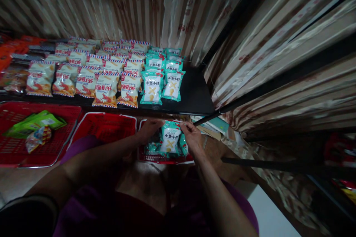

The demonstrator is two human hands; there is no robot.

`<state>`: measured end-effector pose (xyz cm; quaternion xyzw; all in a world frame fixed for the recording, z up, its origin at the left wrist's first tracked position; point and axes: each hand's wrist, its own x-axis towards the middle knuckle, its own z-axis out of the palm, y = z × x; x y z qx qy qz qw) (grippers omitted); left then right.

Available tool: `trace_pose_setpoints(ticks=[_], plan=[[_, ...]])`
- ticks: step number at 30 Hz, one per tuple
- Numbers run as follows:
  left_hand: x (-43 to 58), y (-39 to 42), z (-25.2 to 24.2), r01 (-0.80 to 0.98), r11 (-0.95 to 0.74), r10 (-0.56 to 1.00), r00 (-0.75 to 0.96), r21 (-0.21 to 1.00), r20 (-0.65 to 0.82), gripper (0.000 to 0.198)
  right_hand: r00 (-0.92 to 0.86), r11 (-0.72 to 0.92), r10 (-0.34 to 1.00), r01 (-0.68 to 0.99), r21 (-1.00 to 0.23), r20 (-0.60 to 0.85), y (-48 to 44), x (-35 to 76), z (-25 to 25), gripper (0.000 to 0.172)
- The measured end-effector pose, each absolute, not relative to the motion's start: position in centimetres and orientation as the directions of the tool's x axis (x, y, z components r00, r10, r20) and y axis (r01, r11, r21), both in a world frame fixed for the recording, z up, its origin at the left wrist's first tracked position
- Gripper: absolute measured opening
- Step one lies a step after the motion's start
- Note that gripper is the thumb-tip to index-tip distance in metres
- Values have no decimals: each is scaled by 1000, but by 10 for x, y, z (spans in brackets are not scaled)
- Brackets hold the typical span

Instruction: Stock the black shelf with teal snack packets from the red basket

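Note:
Both my hands hold one teal snack packet (170, 139) upright over a red basket (162, 158) that has more teal packets in it. My left hand (149, 129) grips the packet's top left corner, fingers closed. My right hand (191, 136) pinches its top right corner. Just beyond, on a black shelf (194, 96), stand rows of the same teal packets (162, 77) at the right and red-and-white prawn snack packets (91, 74) at the left.
A second red basket (107, 126) sits left of the first. A third red basket (16, 148) at far left holds green and other packets (36, 126). Striped curtains hang behind the shelf and along the right. Dark rods (267, 164) cross at the right.

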<state>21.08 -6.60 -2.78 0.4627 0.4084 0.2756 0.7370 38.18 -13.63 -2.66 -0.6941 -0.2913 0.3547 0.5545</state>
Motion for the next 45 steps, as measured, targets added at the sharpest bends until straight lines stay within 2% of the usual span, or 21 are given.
trace_pose_setpoints(ticks=[6,14,17,23,30,34,45], plan=[[211,-64,-27,-21,320,835,479,947,-271,48,591,-234,776,-57,-971,-222,-140,381,-24,40],[213,-63,-23,-105,323,891,369,941,-265,38,421,-291,838,-193,-937,-347,-148,376,-19,52],[211,-59,-16,-103,275,919,321,956,-230,37,333,-371,847,-189,-909,-415,-155,375,-12,53],[205,-49,2,-56,160,956,258,985,-141,35,166,-426,861,-276,-861,-480,-165,377,2,52],[208,-45,13,-91,141,970,210,986,-120,30,174,-391,862,-372,-842,-477,-166,375,2,48],[209,-43,15,-140,199,970,166,970,-175,29,181,-365,865,-415,-833,-469,-167,375,1,47],[214,-41,10,-261,235,964,187,936,-190,31,295,-312,856,-361,-879,-425,-164,373,-8,41]])
